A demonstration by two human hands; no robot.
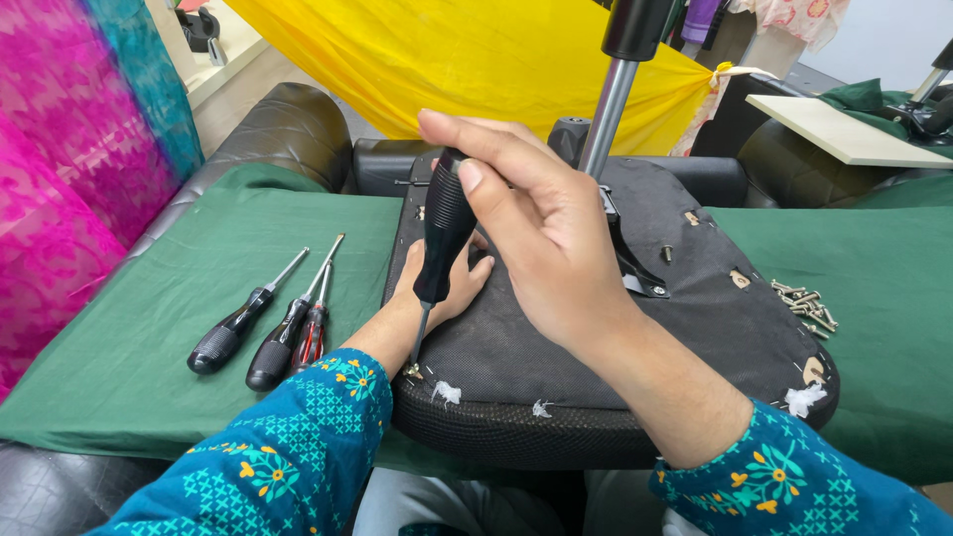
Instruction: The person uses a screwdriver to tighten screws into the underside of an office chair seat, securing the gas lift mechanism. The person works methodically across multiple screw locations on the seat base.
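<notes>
An upturned black office chair seat (715, 328) lies on a green cloth, its metal post (608, 114) rising at the back. My right hand (541, 228) grips a black-handled screwdriver (443, 233) held upright, its tip down at the seat's front left edge. My left hand (442, 288) lies flat on the seat's underside just behind the screwdriver, partly hidden by it. White stuffing tufts (447, 393) poke out along the seat's front rim.
Three screwdrivers (273, 333) lie side by side on the green cloth (169, 328) to the left. A pile of several loose screws (806, 306) sits right of the seat. Pink fabric hangs at left, yellow cloth behind, a white board at far right.
</notes>
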